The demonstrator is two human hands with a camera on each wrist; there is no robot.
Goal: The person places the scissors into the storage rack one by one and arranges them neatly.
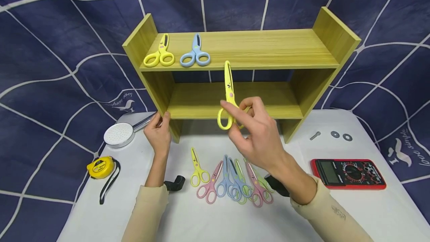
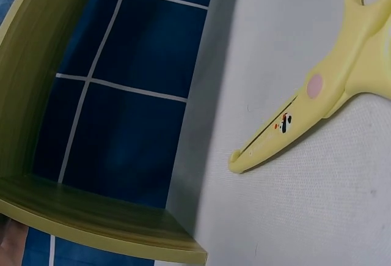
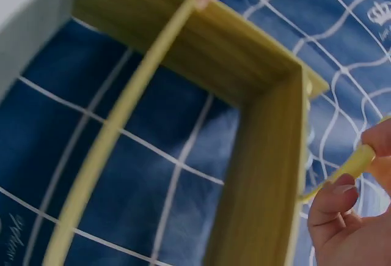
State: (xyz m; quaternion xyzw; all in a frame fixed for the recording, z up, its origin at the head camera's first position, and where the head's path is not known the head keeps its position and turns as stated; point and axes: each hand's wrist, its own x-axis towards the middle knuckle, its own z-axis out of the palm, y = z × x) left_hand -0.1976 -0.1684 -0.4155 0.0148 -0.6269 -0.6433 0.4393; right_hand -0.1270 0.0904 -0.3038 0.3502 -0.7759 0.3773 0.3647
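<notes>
— Pinched in my right hand, what do you see?
— Yellow scissors, blades up, before the wooden shelf.
— And my left hand?
— Its fingers curl on the shelf's left post; beside it lie spare scissors on the table.

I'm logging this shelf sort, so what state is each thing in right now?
right hand: pinches yellow scissors, blades closed, tip up
left hand: holds shelf at its left leg
yellow pair and blue pair: closed, flat on top shelf
scissors on table: closed, some overlapping
multimeter: screen blank
</notes>
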